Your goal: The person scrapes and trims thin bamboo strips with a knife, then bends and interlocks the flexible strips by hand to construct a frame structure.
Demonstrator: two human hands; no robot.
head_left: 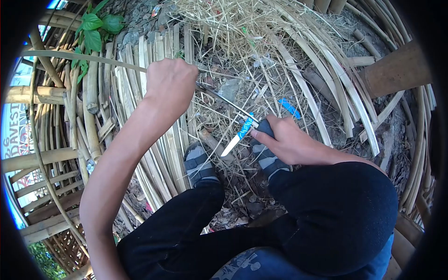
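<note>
My left hand (pixel 170 86) is closed in a fist around a long, thin bamboo strip (pixel 98 58), which runs out to the upper left. Lower and to the right, my right hand (pixel 287 137) wraps round the dark handle (pixel 264 128) of a knife. Its narrow blade (pixel 224 101) slants up toward my left fist, and the tip is hidden there. Just beside the right thumb is a pale flat piece (pixel 229 147) with a blue patterned wrapping (pixel 245 126), pointing down toward my feet.
Split bamboo strips (pixel 161 154) lie in a row left of my sandals (pixel 200 163). Shavings (pixel 224 18) heap ahead, with more long strips (pixel 322 56) curving on the right. A blue scrap (pixel 290 108) lies on the ground. A bamboo frame (pixel 39 158) stands left, a thick pole (pixel 396 70) right.
</note>
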